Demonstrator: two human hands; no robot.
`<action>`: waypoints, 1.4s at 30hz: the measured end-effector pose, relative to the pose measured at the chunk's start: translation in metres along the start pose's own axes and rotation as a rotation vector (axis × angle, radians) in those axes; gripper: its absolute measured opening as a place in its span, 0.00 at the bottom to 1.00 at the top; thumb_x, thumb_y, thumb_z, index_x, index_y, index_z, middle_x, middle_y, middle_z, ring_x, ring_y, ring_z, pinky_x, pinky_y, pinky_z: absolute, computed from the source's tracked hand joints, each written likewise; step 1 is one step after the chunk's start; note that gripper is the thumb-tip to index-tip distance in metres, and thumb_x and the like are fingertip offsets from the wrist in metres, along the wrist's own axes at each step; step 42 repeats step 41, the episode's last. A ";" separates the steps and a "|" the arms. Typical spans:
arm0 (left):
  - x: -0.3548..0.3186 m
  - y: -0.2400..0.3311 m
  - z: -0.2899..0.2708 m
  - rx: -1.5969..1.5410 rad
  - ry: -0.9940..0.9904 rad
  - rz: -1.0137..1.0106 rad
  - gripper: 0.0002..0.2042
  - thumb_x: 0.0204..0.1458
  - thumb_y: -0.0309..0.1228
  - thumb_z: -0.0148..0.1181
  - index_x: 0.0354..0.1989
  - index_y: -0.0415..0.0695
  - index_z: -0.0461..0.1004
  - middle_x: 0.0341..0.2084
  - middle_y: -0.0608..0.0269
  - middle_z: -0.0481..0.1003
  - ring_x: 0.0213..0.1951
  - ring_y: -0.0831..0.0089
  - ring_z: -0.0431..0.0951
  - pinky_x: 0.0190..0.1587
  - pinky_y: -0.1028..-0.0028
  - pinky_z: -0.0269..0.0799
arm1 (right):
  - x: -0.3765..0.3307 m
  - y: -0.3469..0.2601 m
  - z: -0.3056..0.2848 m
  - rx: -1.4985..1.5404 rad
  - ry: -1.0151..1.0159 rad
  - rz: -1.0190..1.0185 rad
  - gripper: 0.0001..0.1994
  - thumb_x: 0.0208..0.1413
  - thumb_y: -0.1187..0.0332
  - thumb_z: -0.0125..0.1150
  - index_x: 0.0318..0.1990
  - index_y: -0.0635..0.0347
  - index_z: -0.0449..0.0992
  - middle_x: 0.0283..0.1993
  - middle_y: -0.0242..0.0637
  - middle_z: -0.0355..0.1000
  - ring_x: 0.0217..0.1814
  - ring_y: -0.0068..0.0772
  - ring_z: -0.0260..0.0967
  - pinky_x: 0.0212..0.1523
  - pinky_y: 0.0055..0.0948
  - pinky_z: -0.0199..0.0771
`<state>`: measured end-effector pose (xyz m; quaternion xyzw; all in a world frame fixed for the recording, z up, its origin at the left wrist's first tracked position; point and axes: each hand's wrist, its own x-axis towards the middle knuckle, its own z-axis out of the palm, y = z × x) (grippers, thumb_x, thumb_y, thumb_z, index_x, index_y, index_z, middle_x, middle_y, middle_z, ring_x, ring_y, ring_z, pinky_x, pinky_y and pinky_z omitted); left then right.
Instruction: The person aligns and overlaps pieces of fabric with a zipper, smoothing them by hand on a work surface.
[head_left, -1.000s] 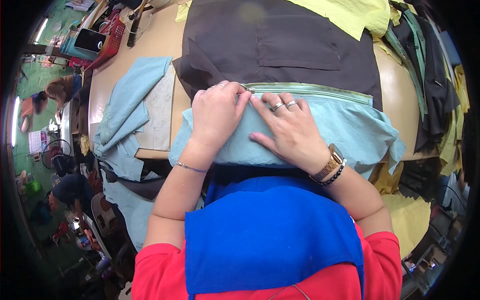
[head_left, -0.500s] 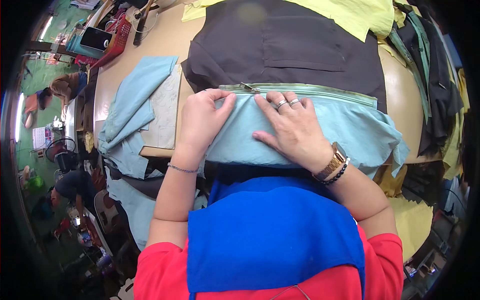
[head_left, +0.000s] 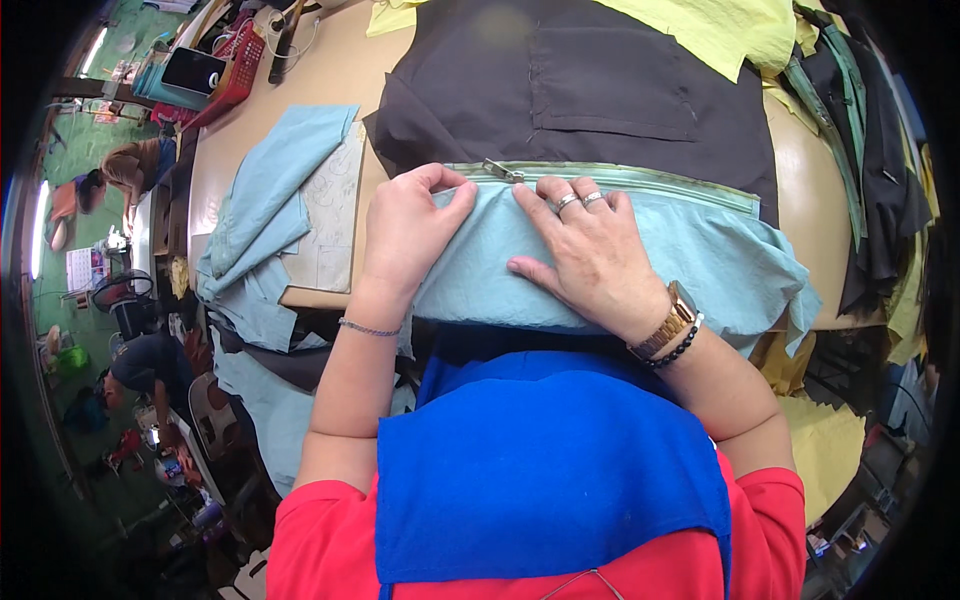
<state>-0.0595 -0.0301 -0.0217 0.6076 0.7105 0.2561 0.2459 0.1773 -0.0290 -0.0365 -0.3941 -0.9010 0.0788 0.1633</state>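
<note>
A pale green zipper (head_left: 640,184) runs across the table, between a dark brown fabric panel (head_left: 470,90) on its far side and a light blue fabric piece (head_left: 700,250) on its near side. Its metal slider (head_left: 512,174) sits near the left end, pull tab pointing up and left. My left hand (head_left: 415,220) pinches the zipper's left end between thumb and fingertips. Beside the slider, my right hand (head_left: 590,250) rests on the blue fabric, thumb apart, fingertips pressing along the zipper's edge and grasping nothing.
More blue fabric (head_left: 275,200) and a drawn-on paper pattern (head_left: 332,210) lie at left. Yellow fabric (head_left: 720,30) covers the far edge. A red basket (head_left: 238,72) and phone (head_left: 193,72) are far left; dark garments (head_left: 885,190) hang at right. People work beyond the table's left side.
The fabrics and both hands appear shifted very slightly to the right in the picture. My hands keep the same grip and pose at the zipper.
</note>
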 end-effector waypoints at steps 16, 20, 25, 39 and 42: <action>-0.008 -0.011 -0.016 -0.046 0.040 -0.031 0.14 0.61 0.38 0.70 0.43 0.38 0.88 0.33 0.50 0.87 0.36 0.59 0.88 0.42 0.65 0.81 | 0.016 -0.012 -0.002 -0.064 -0.041 0.007 0.38 0.58 0.35 0.65 0.71 0.45 0.74 0.65 0.38 0.73 0.68 0.37 0.67 0.50 0.48 0.70; -0.005 -0.016 -0.021 -0.028 0.008 -0.042 0.14 0.61 0.38 0.70 0.43 0.39 0.88 0.35 0.50 0.87 0.36 0.59 0.88 0.42 0.65 0.81 | 0.017 -0.014 -0.005 -0.037 -0.075 0.028 0.38 0.57 0.35 0.66 0.70 0.45 0.74 0.65 0.38 0.73 0.68 0.38 0.67 0.50 0.48 0.70; -0.001 -0.016 -0.021 0.075 0.016 0.007 0.13 0.61 0.33 0.72 0.44 0.34 0.87 0.33 0.55 0.88 0.36 0.75 0.85 0.43 0.72 0.79 | 0.017 -0.013 -0.003 -0.024 -0.048 0.018 0.39 0.55 0.36 0.68 0.70 0.45 0.74 0.64 0.38 0.73 0.67 0.38 0.67 0.50 0.47 0.70; 0.015 -0.028 -0.027 0.080 -0.093 -0.034 0.20 0.57 0.42 0.74 0.55 0.47 0.85 0.46 0.56 0.87 0.49 0.64 0.87 0.49 0.66 0.79 | 0.015 -0.008 -0.007 -0.018 -0.051 0.009 0.37 0.57 0.36 0.67 0.71 0.42 0.74 0.63 0.44 0.73 0.63 0.44 0.70 0.49 0.46 0.69; 0.015 -0.029 -0.027 0.071 -0.111 0.003 0.22 0.57 0.42 0.75 0.57 0.48 0.84 0.52 0.55 0.85 0.54 0.68 0.86 0.51 0.69 0.78 | 0.014 -0.001 -0.013 0.028 -0.117 0.038 0.37 0.58 0.36 0.67 0.71 0.43 0.74 0.64 0.43 0.72 0.65 0.44 0.70 0.50 0.46 0.69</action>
